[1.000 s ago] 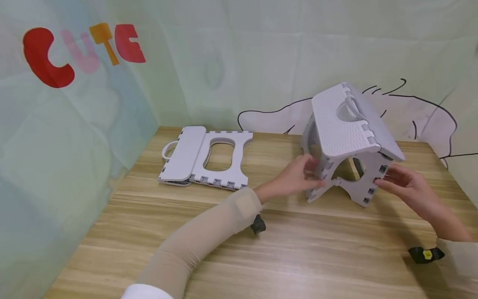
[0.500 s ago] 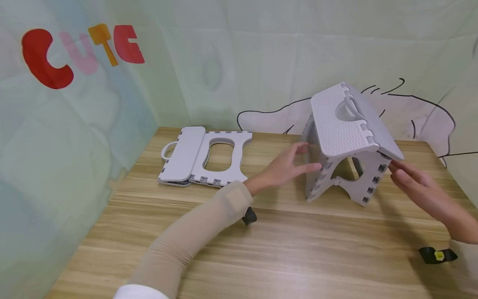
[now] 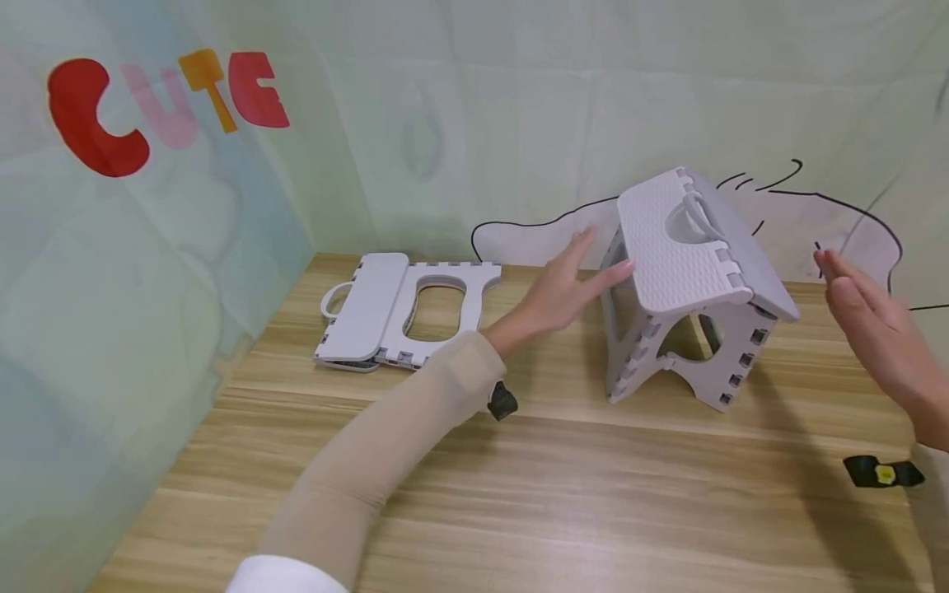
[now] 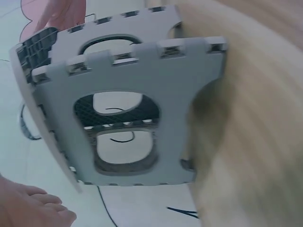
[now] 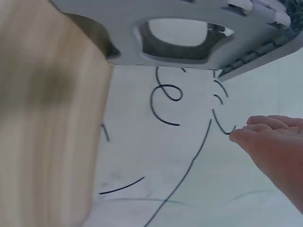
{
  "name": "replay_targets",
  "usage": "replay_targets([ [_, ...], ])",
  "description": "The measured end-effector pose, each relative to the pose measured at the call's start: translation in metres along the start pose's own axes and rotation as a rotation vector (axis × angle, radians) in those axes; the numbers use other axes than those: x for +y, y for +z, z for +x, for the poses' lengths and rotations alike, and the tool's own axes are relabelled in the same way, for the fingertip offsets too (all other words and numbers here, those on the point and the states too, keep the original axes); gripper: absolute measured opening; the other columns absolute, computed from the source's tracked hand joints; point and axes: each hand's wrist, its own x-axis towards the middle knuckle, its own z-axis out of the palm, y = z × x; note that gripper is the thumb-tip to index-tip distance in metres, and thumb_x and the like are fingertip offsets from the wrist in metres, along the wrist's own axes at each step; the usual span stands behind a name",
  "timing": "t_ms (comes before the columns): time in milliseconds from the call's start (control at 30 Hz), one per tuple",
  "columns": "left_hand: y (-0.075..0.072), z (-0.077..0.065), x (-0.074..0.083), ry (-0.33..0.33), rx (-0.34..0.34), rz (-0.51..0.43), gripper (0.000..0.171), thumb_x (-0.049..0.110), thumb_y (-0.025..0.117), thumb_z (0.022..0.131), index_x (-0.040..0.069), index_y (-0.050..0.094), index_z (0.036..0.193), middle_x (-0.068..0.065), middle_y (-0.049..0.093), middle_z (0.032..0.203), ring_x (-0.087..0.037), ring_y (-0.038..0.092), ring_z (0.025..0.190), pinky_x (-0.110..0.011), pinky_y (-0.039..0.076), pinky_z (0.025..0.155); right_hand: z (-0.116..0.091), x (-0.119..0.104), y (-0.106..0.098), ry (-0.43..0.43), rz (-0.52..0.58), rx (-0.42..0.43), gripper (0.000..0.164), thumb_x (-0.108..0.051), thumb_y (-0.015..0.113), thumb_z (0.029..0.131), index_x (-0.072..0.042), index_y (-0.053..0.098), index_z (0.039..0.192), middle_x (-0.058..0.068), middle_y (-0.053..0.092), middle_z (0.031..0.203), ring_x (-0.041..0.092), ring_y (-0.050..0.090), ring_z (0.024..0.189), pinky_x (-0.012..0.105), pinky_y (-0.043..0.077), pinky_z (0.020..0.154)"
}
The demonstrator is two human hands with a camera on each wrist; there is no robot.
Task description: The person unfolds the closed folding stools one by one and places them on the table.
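A white folding step stool [image 3: 675, 255] stands half unfolded on the wooden table, its two textured top panels peaked like a roof and a loop handle at the ridge. My left hand [image 3: 556, 292] is at its left side with fingers extended; the thumb tip overlaps the edge of the left panel in the head view, and I cannot tell whether it touches. In the left wrist view that hand [image 4: 33, 205] appears apart from the stool [image 4: 175, 90]. My right hand [image 3: 875, 329] is raised to the right of the stool, fingers straight, holding nothing.
A second white folding stool [image 3: 371, 305] lies flat and folded at the back left of the table [image 3: 519, 494]. Behind the table hangs a pale printed sheet [image 3: 519, 123] with coloured letters and black line drawings. Black straps are on both wrists.
Both hands have risen from the stool's lower legs to about the height of its top panels. The right hand has let go and moved outward. The stool has stayed in place.
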Motion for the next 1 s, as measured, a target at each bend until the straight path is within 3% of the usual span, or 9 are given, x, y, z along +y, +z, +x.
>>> replay_targets([
  [133, 0.001, 0.013, 0.015, 0.036, -0.006, 0.005, 0.086, 0.061, 0.053, 0.095, 0.027, 0.01, 0.162, 0.012, 0.007, 0.165, -0.006, 0.009, 0.148, -0.039, 0.015, 0.12, 0.017, -0.015, -0.005, -0.018, -0.065, 0.018, 0.055, -0.023, 0.03, 0.11, -0.021, 0.009, 0.161, -0.003, 0.008, 0.165, 0.002, 0.006, 0.148, 0.031, -0.001, 0.119],
  [333, 0.01, 0.031, 0.038, 0.004, -0.043, 0.069, 0.091, 0.061, 0.052, 0.096, 0.016, 0.007, 0.162, 0.01, 0.0, 0.165, -0.002, -0.001, 0.147, -0.026, 0.008, 0.118, 0.043, -0.033, -0.003, -0.068, -0.099, -0.033, 0.056, -0.026, 0.032, 0.109, -0.02, 0.011, 0.161, 0.001, 0.006, 0.166, 0.019, 0.0, 0.151, 0.056, -0.005, 0.117],
  [500, 0.02, 0.042, 0.048, -0.037, -0.054, 0.13, 0.095, 0.064, 0.05, 0.096, 0.014, 0.004, 0.161, 0.006, 0.0, 0.166, -0.003, 0.0, 0.147, -0.023, 0.008, 0.117, 0.06, -0.04, 0.002, -0.073, -0.077, -0.134, 0.058, -0.028, 0.031, 0.109, -0.016, 0.008, 0.161, 0.009, 0.003, 0.166, 0.029, -0.004, 0.151, 0.059, -0.008, 0.116],
  [600, 0.027, 0.045, 0.05, -0.062, -0.056, 0.154, 0.097, 0.067, 0.05, 0.094, 0.015, 0.002, 0.161, 0.008, 0.0, 0.165, -0.003, 0.002, 0.147, -0.023, 0.011, 0.117, 0.066, -0.04, 0.006, -0.055, -0.064, -0.183, 0.057, -0.029, 0.031, 0.109, -0.02, 0.008, 0.161, 0.01, 0.003, 0.166, 0.034, -0.003, 0.15, 0.063, -0.005, 0.115],
  [733, 0.032, 0.048, 0.05, -0.071, -0.064, 0.2, 0.098, 0.07, 0.048, 0.093, 0.016, 0.001, 0.161, 0.008, -0.001, 0.165, -0.003, 0.002, 0.147, -0.023, 0.012, 0.117, 0.07, -0.041, 0.01, -0.025, -0.062, -0.217, 0.057, -0.031, 0.032, 0.109, -0.025, 0.009, 0.161, 0.012, 0.005, 0.166, 0.047, 0.009, 0.146, 0.076, 0.007, 0.108],
  [833, 0.035, 0.049, 0.05, -0.074, -0.069, 0.248, 0.098, 0.071, 0.045, 0.093, 0.015, 0.0, 0.161, 0.007, -0.002, 0.165, -0.003, -0.001, 0.147, -0.022, 0.011, 0.117, 0.073, -0.042, 0.012, -0.005, -0.072, -0.229, 0.057, -0.032, 0.032, 0.109, -0.026, 0.01, 0.161, 0.016, 0.007, 0.165, 0.053, 0.017, 0.141, 0.08, 0.014, 0.104],
  [1000, 0.039, 0.052, 0.051, -0.082, -0.068, 0.379, 0.099, 0.076, 0.038, 0.092, 0.016, -0.001, 0.161, 0.007, -0.005, 0.165, -0.003, -0.006, 0.147, -0.024, 0.01, 0.118, 0.077, -0.042, 0.015, 0.016, -0.102, -0.232, 0.055, -0.033, 0.032, 0.109, -0.028, 0.012, 0.16, 0.018, 0.008, 0.164, 0.055, 0.019, 0.14, 0.08, 0.018, 0.102],
])
